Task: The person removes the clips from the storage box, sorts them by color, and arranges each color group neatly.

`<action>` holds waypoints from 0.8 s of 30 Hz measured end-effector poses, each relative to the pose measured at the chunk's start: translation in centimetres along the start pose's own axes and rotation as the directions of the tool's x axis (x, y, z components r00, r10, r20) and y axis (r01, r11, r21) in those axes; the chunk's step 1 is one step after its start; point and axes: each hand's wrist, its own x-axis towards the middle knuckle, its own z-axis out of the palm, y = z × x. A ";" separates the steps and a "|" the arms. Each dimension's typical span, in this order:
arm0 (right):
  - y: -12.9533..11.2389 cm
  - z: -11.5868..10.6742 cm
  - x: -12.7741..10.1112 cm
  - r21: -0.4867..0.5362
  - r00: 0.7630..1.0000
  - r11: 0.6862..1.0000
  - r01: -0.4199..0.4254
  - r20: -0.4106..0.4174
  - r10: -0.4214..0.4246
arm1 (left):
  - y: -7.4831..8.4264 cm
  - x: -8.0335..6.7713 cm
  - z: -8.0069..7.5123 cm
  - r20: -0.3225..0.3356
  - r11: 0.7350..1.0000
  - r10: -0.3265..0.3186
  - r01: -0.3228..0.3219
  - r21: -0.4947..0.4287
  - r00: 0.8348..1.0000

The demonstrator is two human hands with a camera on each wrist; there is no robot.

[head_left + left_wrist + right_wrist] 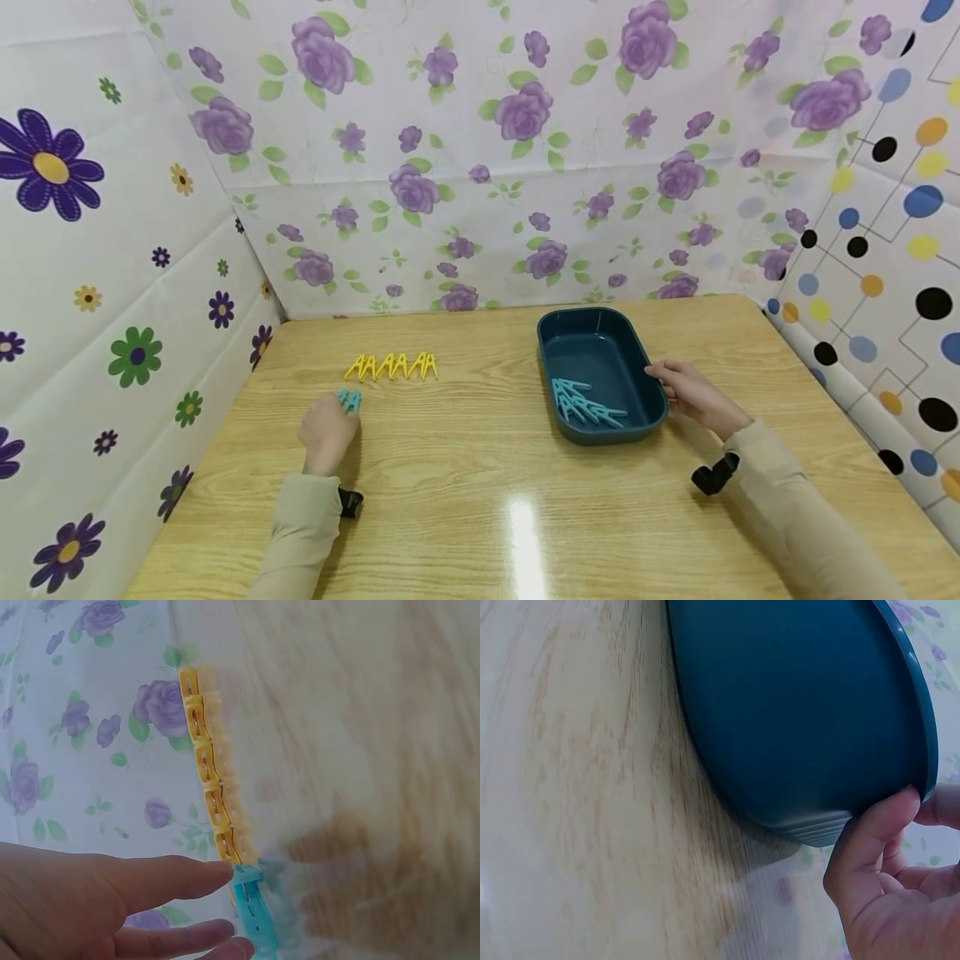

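My left hand [341,414] rests on the wooden table [465,467] at the left and pinches a teal clothespin [349,401] at its fingertips. In the left wrist view the fingertips [221,874] touch this teal clothespin [253,911], which lies at the near end of a row of yellow clothespins [208,776]. The yellow row [392,367] lies just beyond the hand. My right hand [660,375] grips the right rim of a dark teal tray [603,329]. In the right wrist view the thumb [877,829] lies on the tray's outer wall [802,712], with fingers over the rim. Several teal clothespins [585,405] lie in the tray.
Flowered sheets wall the table at the back [487,167] and left [112,292], and a dotted sheet [885,250] closes the right side. A glare spot [525,533] shines on the near tabletop.
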 end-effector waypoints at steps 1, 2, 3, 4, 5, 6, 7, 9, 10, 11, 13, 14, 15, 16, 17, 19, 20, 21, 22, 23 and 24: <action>0.0 0.0 0.0 0.000 1.000 1.000 0.000 0.000 0.000 | 0.1 -0.1 -0.1 -0.005 1.000 0.006 -0.006 -0.006 1.000; 0.0 0.0 0.0 -0.001 1.000 1.000 0.000 0.001 0.000 | 0.2 -0.2 -0.1 -0.010 1.000 0.013 -0.013 -0.012 1.000; 0.0 -0.1 -0.1 -0.002 1.000 1.000 -0.001 0.002 0.001 | 0.3 -0.2 -0.1 -0.012 1.000 0.022 -0.022 -0.018 1.000; 0.0 -0.1 -0.1 -0.003 1.000 1.000 -0.001 0.003 0.001 | 0.4 -0.3 -0.2 -0.015 0.999 0.032 -0.033 -0.022 0.999; 0.0 -0.1 -0.1 -0.003 1.000 1.000 0.000 0.003 0.000 | 0.6 -0.4 -0.2 -0.014 0.998 0.042 -0.043 -0.035 0.999; 0.0 -0.1 -0.2 -0.004 1.000 1.000 -0.001 0.005 0.001 | 0.8 -0.5 -0.3 -0.014 0.997 0.055 -0.055 -0.046 0.998; 0.0 -0.2 -0.2 -0.007 1.000 1.000 -0.002 0.007 0.002 | 1.0 -0.6 -0.4 -0.009 0.996 0.063 -0.064 -0.059 0.998; -0.1 -0.2 -0.3 -0.011 1.000 1.000 -0.004 0.011 0.004 | 1.6 -0.9 -0.6 -0.005 0.990 0.102 -0.102 -0.096 0.995; -0.1 -0.2 -0.3 -0.014 1.000 1.000 -0.004 0.012 0.004 | 2.1 -1.0 -0.8 -0.002 0.986 0.120 -0.119 -0.114 0.993; -0.1 -0.1 -0.3 -0.015 1.000 1.000 -0.005 0.010 0.005 | 2.6 -1.0 -1.0 0.004 0.981 0.141 -0.139 -0.136 0.990; -0.2 -0.1 -0.4 -0.022 1.000 1.000 -0.005 0.009 0.005 | 4.1 -0.9 -1.5 0.028 0.966 0.179 -0.171 -0.196 0.983; -0.2 -0.1 -0.4 -0.026 1.000 1.000 -0.005 0.009 0.005 | 4.9 -0.9 -1.8 0.036 0.954 0.199 -0.185 -0.234 0.979; -0.2 -0.1 -0.4 -0.026 1.000 1.000 -0.006 0.005 0.006 | 5.9 -0.7 -2.1 0.047 0.943 0.210 -0.190 -0.272 0.976; -0.2 -0.1 -0.4 -0.030 1.000 1.000 -0.005 0.005 0.006 | 6.9 -0.6 -2.3 0.052 0.929 0.219 -0.192 -0.315 0.974; -0.2 -0.2 -0.4 -0.031 1.000 0.999 -0.008 0.003 0.008 | 8.0 -0.5 -2.5 0.056 0.911 0.228 -0.192 -0.365 0.972; -0.2 -0.2 -0.4 -0.034 1.000 0.999 -0.013 0.000 0.013 | 10.1 -0.3 -2.8 0.071 0.867 0.232 -0.173 -0.467 0.970; -0.2 -0.3 -0.4 -0.036 1.000 0.999 -0.016 -0.002 0.016 | 11.2 -0.2 -2.9 0.075 0.842 0.228 -0.158 -0.516 0.971; -0.2 -0.3 -0.4 -0.038 1.000 0.999 -0.019 -0.003 0.018 | 12.4 -0.1 -3.0 0.085 0.814 0.225 -0.139 -0.564 0.971; -0.2 -0.3 -0.4 -0.040 1.000 0.999 -0.020 -0.005 0.020 | 13.5 0.1 -3.1 0.100 0.782 0.220 -0.114 -0.613 0.970; -0.2 -0.3 -0.4 -0.040 1.000 0.999 -0.023 -0.006 0.023 | 14.6 0.2 -3.1 0.115 0.748 0.212 -0.085 -0.658 0.970; -0.2 -0.3 -0.4 -0.040 1.000 0.999 -0.026 -0.007 0.025 | 15.7 0.3 -3.2 0.131 0.711 0.203 -0.054 -0.701 0.970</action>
